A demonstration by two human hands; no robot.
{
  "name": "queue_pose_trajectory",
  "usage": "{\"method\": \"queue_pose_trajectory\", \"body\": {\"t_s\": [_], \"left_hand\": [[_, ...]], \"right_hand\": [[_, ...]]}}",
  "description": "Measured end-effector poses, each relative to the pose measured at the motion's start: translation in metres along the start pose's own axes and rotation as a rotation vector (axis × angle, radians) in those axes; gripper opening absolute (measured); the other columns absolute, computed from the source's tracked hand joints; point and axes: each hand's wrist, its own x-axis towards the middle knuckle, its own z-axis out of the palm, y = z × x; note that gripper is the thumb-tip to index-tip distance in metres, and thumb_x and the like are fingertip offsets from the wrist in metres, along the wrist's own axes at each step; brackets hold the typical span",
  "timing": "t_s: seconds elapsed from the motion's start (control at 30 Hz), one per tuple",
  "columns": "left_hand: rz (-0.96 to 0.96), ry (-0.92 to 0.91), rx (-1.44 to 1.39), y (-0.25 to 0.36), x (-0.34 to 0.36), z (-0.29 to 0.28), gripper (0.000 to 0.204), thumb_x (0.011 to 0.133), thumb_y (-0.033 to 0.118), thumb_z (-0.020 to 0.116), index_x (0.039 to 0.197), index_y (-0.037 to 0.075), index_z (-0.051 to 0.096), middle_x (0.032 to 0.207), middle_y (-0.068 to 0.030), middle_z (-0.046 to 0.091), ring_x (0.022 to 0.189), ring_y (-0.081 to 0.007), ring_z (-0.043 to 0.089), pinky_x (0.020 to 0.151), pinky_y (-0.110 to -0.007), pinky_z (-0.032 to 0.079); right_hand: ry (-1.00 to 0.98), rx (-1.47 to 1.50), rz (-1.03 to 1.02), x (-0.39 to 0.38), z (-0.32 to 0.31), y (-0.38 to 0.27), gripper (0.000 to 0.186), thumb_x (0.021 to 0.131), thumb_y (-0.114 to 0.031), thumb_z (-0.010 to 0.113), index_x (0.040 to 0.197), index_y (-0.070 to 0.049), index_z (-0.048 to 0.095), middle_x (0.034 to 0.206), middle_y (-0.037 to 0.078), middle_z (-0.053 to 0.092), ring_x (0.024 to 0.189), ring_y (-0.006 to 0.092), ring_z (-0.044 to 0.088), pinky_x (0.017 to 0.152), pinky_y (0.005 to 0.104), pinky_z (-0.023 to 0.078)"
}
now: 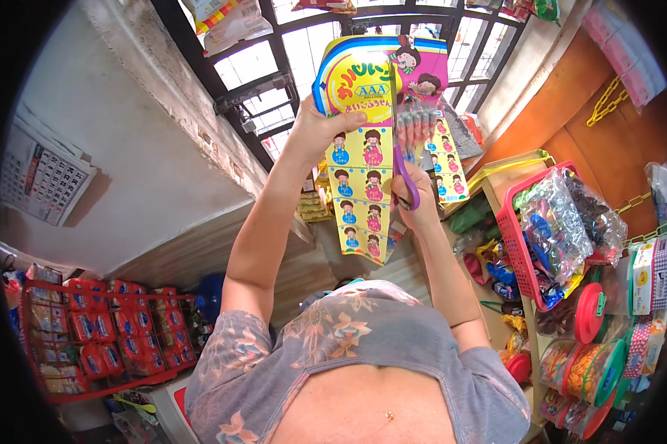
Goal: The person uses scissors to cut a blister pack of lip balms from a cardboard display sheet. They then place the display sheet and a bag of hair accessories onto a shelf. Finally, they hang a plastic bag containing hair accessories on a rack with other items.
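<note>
My left hand grips the upper left side of a printed cardboard sheet, its thumb lying across the front. The sheet is yellow, with rows of cartoon children and a blue and pink top. In my right hand is a pair of scissors with purple handles, its blades pointing up along the sheet. A slit runs up from the bottom edge, so a long yellow strip hangs left of the scissors. Behind the blades, several small tube-like packets hang on the right part of the sheet.
A barred window stands ahead, with hanging snack packs. To the right are a red basket of plastic-wrapped goods and several lidded jars. At lower left is a red rack of packets. A calendar hangs on the left wall.
</note>
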Motion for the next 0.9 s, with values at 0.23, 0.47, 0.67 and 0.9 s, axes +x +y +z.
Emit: {"method": "queue_pose_trajectory", "body": {"t_s": [0.23, 0.47, 0.67, 0.9], "left_hand": [[-0.003, -0.046, 0.085, 0.001, 0.048, 0.0, 0.03, 0.071, 0.003, 0.071, 0.099, 0.001, 0.061, 0.086, -0.0065, 0.066, 0.069, -0.0091, 0.061, 0.059, -0.023, 0.05], [-0.022, -0.133, -0.023, -0.013, 0.086, 0.006, 0.031, 0.07, 0.002, 0.07, 0.1, 0.0, 0.061, 0.088, -0.0084, 0.067, 0.069, -0.0114, 0.063, 0.058, -0.026, 0.052], [-0.104, -0.1, 0.072, -0.035, 0.108, 0.004, 0.036, 0.069, -0.001, 0.07, 0.103, -0.004, 0.058, 0.093, -0.0122, 0.066, 0.077, -0.0157, 0.064, 0.067, -0.03, 0.054], [-0.188, -0.128, 0.258, -0.063, 0.128, 0.011, 0.035, 0.065, -0.003, 0.07, 0.099, -0.002, 0.06, 0.089, -0.0081, 0.066, 0.076, -0.012, 0.063, 0.067, -0.027, 0.051]], "right_hand": [[0.034, 0.066, -0.209, 0.051, -0.007, -0.018, 0.05, 0.082, -0.037, 0.064, 0.11, 0.002, 0.053, 0.095, 0.004, 0.061, 0.081, 0.0098, 0.054, 0.071, 0.024, 0.042], [0.067, 0.223, -0.278, 0.091, -0.013, -0.049, 0.032, 0.083, -0.025, 0.064, 0.102, 0.001, 0.056, 0.091, 0.004, 0.062, 0.08, 0.0102, 0.056, 0.071, 0.0234, 0.042], [0.053, 0.14, -0.264, 0.111, -0.055, -0.022, 0.042, 0.082, -0.029, 0.065, 0.11, 0.0, 0.053, 0.102, 0.006, 0.061, 0.09, 0.0136, 0.058, 0.078, 0.0273, 0.046], [0.084, 0.357, -0.236, 0.145, -0.098, 0.004, 0.045, 0.086, -0.031, 0.06, 0.118, -0.001, 0.048, 0.112, 0.008, 0.058, 0.098, 0.0146, 0.058, 0.083, 0.0292, 0.047]]}}
